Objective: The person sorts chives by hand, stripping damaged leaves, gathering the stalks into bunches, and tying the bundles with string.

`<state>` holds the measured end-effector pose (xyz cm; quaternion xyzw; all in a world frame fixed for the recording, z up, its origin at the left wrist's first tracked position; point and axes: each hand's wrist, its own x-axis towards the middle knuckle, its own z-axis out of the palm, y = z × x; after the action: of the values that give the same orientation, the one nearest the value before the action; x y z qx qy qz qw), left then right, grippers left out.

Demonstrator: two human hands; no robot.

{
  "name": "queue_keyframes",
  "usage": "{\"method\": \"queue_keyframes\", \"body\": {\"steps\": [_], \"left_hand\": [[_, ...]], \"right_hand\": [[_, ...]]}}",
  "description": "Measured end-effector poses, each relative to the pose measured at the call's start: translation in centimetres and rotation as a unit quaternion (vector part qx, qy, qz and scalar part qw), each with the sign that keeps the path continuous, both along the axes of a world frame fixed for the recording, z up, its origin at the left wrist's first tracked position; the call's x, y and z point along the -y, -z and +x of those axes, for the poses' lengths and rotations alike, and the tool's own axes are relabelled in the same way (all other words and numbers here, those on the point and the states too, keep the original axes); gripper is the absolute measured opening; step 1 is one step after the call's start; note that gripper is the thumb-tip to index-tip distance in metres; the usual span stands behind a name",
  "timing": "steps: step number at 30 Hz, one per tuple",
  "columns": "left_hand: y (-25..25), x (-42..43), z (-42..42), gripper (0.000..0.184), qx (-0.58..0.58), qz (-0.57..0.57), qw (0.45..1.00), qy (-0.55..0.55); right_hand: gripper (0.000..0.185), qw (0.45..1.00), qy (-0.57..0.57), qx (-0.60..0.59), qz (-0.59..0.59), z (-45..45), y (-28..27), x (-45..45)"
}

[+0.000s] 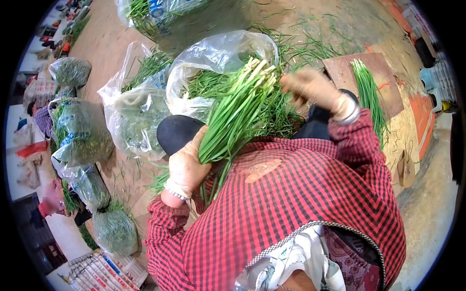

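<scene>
Fingers of left hand (pixel 187 164) clamped round green bunch (pixel 238 106) | right hand (pixel 314 89) (blurred) near it, finger spacing unclear

The green bunch (pixel 233 116) looks smooth; the open bag (pixel 208 54) is clear, glossy, crinkled plastic. The checked smock (pixel 301 194) is matt cloth, the square board (pixel 341 69) looks matt, and the right-wrist bracelet (pixel 351 112) shines like metal.

Two bunches of green stalks (pixel 238 109), one brown board (pixel 391 75), and plastic bags (pixel 218 51): three towards the top edge of the floor (pixel 104 39), probably four along its left edge, where the view is distorted.
</scene>
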<state>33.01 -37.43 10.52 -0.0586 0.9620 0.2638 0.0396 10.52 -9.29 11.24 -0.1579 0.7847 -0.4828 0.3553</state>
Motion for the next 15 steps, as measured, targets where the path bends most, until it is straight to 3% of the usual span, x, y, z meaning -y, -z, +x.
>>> {"method": "queue_keyframes", "body": {"steps": [1,3,6,7,9,11,12,15], "left_hand": [[0.1,-0.2,-0.3,0.076,-0.001,-0.001,1.0,0.003],[0.3,-0.5,-0.8,0.078,-0.016,-0.123,0.992,-0.012],[-0.4,0.5,-0.9,0.086,-0.046,-0.185,0.982,-0.002],[-0.7,1.0,-0.7,0.087,-0.039,-0.221,0.974,-0.005],[-0.7,2.2,0.0,0.091,-0.046,-0.286,0.957,-0.004],[-0.4,3.4,0.7,0.093,-0.033,-0.328,0.944,-0.001],[-0.4,3.5,0.9,0.093,-0.03,-0.328,0.944,-0.006],[-0.6,3.7,1.0,0.093,-0.001,-0.35,0.937,-0.007]], "right_hand": [[0.044,0.999,-0.039,0.035,-0.003,2.0,-1.1,1.5],[0.034,0.995,-0.02,0.059,-0.08,3.3,1.4,2.9],[0.027,0.988,0.052,0.082,-0.118,3.1,2.8,2.8],[0.024,0.987,0.071,0.04,-0.139,3.0,2.4,2.3],[0.028,0.991,0.078,0.002,-0.106,-0.2,4.4,-0.1],[0.04,0.973,-0.009,-0.153,0.171,-2.4,4.2,-1.4],[0.058,0.899,-0.082,-0.333,0.273,-3.1,5.0,-2.4],[0.071,0.895,-0.074,-0.4,0.185,-1.6,-0.3,1.4]]}}
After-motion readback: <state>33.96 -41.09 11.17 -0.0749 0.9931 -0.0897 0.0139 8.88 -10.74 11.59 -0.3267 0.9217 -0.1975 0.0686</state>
